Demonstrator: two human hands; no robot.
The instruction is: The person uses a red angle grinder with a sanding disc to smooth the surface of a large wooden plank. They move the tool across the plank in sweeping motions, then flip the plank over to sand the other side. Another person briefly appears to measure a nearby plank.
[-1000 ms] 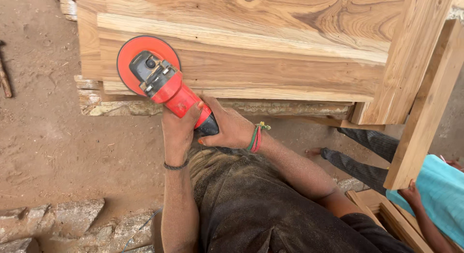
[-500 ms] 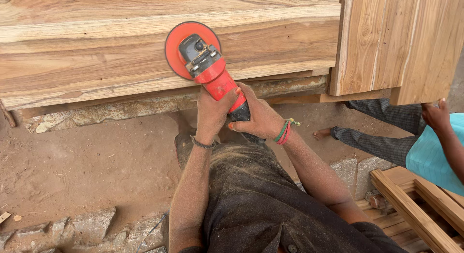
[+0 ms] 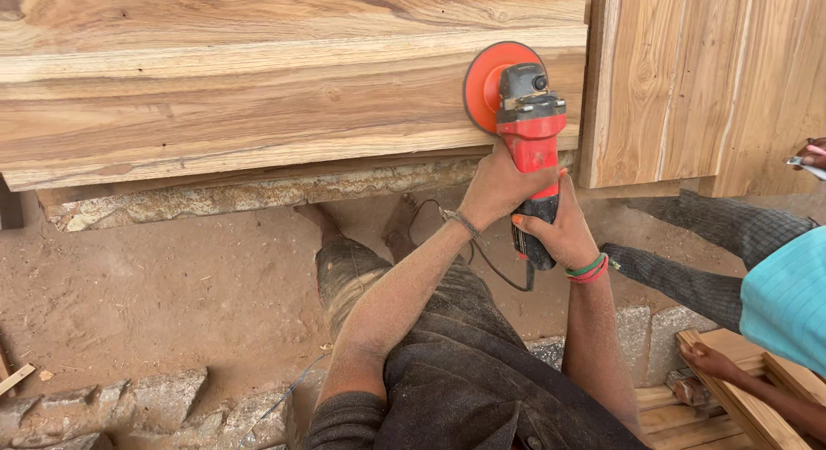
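Observation:
I hold a red angle grinder (image 3: 527, 127) with an orange sanding disc (image 3: 483, 84) pressed against the lower band of a large wooden panel (image 3: 258, 106). My left hand (image 3: 501, 185) grips the red body just below the head. My right hand (image 3: 561, 231), with red and green threads at the wrist, grips the black rear handle. The grinder points up, close to the panel's right end. Its black cable (image 3: 482, 256) loops down between my arms.
A second upright wooden panel (image 3: 688, 80) stands at right. Another person in a turquoise top (image 3: 787, 299) sits at the right, a hand (image 3: 705, 360) on wooden slats (image 3: 740, 398). A stone ledge (image 3: 215, 196) runs under the panel; stone blocks (image 3: 129, 407) lie on the dirt ground.
The grinder has slid to the right along the panel, from near its middle to its right end. Both of my hands moved with it and my arms are stretched further right.

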